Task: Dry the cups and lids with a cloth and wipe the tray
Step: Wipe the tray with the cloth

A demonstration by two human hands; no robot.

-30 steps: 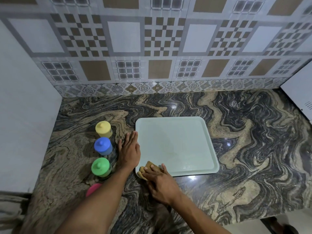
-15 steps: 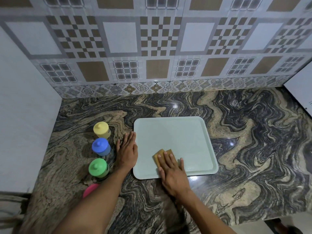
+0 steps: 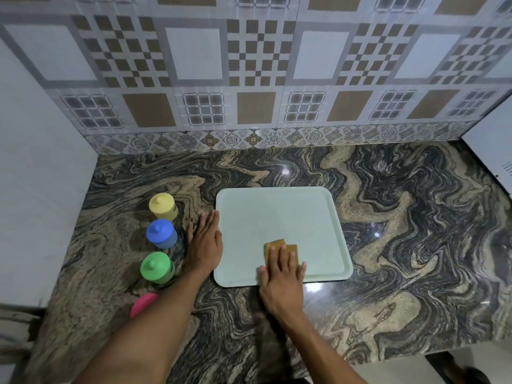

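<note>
Far left: a plain white side wall [image 3: 41, 162] closes off the counter [image 3: 415, 245] on that side. Just inboard of it, four lidded cups stand in a column from far to near: yellow cup [image 3: 163, 206], blue cup [image 3: 161, 234], green cup [image 3: 156, 267], then pink cup [image 3: 144, 302]. Only part of the pink cup's lid shows beside your left forearm. The cups stand close together; you cannot tell whether any touch. A narrow strip of counter separates the column from your left hand [image 3: 205, 245].

Left hand: palm down on the counter, fingers straight and together, holding nothing. Its tray-side edge lies against the left rim of the tray [image 3: 277, 212].

Tray: pale green, rectangular with rounded corners, flat on the counter. Its front rim sits well back from the counter's front edge. The cloth [image 3: 277, 243], tan and folded, lies on the tray floor in the near half, right of centre.

Right hand [image 3: 281, 275]: flat on the cloth, fingers straight and slightly spread, pressing it down without curling round it. The heel of the hand overhangs the tray's front rim. Bare tray floor runs from the cloth to the far rim and out toward the left and right rims.

Right of the tray: a wide stretch of marbled counter reaches a white appliance [image 3: 493, 151] at the frame's right edge. Behind, the tile wall [image 3: 249, 65] meets the counter's back edge, with a band of counter between it and the tray's far rim.
</note>
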